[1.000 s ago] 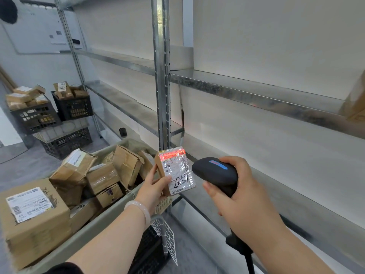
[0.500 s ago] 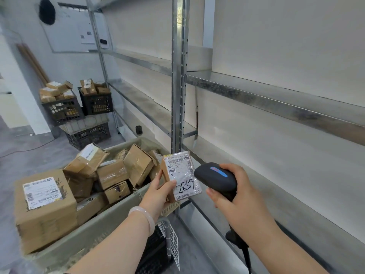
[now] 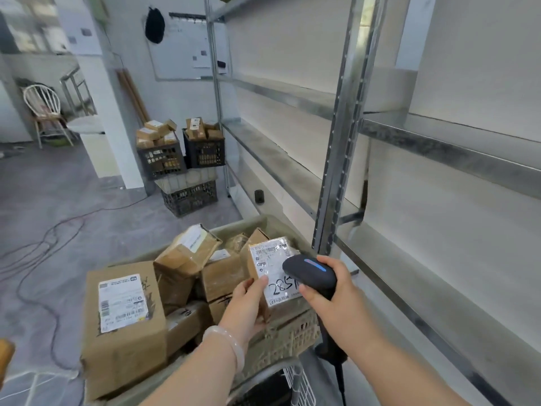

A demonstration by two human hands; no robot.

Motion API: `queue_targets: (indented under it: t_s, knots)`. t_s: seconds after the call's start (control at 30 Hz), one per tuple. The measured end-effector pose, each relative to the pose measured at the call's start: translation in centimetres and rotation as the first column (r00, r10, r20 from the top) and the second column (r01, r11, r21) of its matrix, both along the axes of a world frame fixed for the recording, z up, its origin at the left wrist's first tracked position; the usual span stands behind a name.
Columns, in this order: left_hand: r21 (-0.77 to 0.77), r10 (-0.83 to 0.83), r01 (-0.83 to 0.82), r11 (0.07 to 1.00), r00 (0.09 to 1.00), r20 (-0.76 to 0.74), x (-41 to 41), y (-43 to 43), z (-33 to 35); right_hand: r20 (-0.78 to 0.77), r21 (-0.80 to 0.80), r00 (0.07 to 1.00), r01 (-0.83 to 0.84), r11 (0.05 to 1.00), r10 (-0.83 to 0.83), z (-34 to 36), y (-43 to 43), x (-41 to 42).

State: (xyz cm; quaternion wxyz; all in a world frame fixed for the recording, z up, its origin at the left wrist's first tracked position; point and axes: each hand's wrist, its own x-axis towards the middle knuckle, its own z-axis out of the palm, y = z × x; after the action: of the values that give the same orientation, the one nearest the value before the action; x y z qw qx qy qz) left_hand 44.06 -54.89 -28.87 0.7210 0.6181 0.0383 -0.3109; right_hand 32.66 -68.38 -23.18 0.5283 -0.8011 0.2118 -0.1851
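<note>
Left thumb [image 3: 261, 284] is pressed flat on the front label. The other left fingers are behind and under the parcel and mostly hidden, so I cannot tell how they spread. Left hand [image 3: 245, 307] pinches the small parcel [image 3: 268, 257] at its lower left corner, label toward the camera and tilted slightly.

Right fingers [image 3: 308, 294] are curled round the neck of the scanner [image 3: 310, 272], index under the head, thumb on the far side. Right hand [image 3: 344, 303] grips it firmly. The scanner head overlaps the label's right edge in view; cannot tell if they touch.

The parcel is held in the air over the near right corner of the tub [image 3: 263, 221], just left of the rack upright [image 3: 336, 171].

Handling, judged:
- Light, since one thumb-and-finger pinch carries it.
- Stiff cardboard that keeps its shape.
- Glossy clear tape over the label, probably slippery.
- Best held by the side edges or a bottom corner, with the barcode at the top left uncovered.
- Not obviously fragile.

Other taped boxes are heaped in the tub, with a large box [image 3: 123, 332] at near left. Black crates [image 3: 175, 162] of parcels stand far off by the wall. The scanner cable [image 3: 341, 382] hangs down near right.
</note>
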Motion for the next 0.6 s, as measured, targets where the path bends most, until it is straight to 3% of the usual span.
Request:
queue_targets:
  t_s: [0.3,0.5,0.6]
  knots:
    - [0.077,-0.093,0.095,0.993,0.995,-0.023,10.4,-0.5,-0.1,-0.010,0.029,0.998,0.058,0.998,-0.058,-1.0,0.0,12.9]
    - [0.270,-0.135,0.123,0.955,0.991,0.027,15.0,-0.6,-5.2,-0.077,-0.007,0.997,0.007,1.000,-0.007,-2.8,0.2,17.9]
    - [0.336,-0.169,0.128,0.933,0.981,0.097,14.3,0.2,-3.2,-0.108,0.005,0.994,-0.010,1.000,0.010,-3.4,0.3,18.5]
